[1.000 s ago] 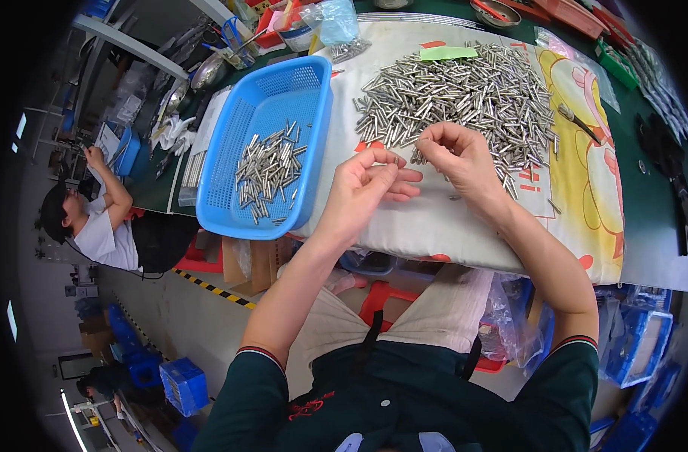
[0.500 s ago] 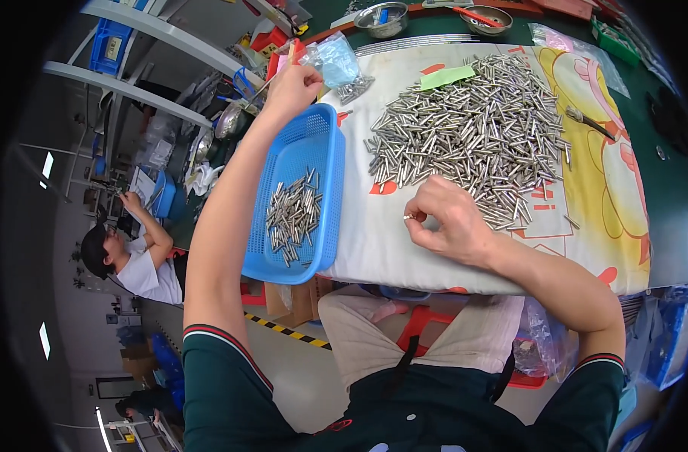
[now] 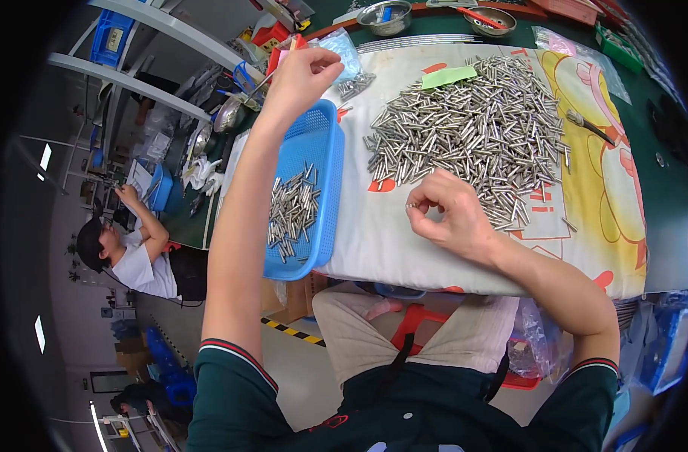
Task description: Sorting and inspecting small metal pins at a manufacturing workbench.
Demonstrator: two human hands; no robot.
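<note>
My right hand (image 3: 457,215) hovers over the near edge of a large heap of short metal pins (image 3: 472,124). Its thumb and forefinger are closed on a small metal pin (image 3: 412,206), of which only the end shows. My left hand (image 3: 306,74) is raised above the far end of a blue plastic basket (image 3: 330,162), close to a clear plastic bag (image 3: 342,56). Thumb and fingertips come together there in a pinch; whatever they hold, if anything, is too small to make out. More pins (image 3: 295,211) lie inside the basket, partly hidden by my left forearm.
Under the heap is a printed padded cloth (image 3: 382,245). A green paper slip (image 3: 448,77) lies on the pins, and a brush (image 3: 589,126) rests to the right. Metal bowls (image 3: 385,19) stand at the back. A co-worker (image 3: 133,256) sits at the left.
My left hand has moved slightly right, its fingers now stretched further forward. My right hand has tilted a little, staying at the heap's near edge. The view has shifted slightly.
</note>
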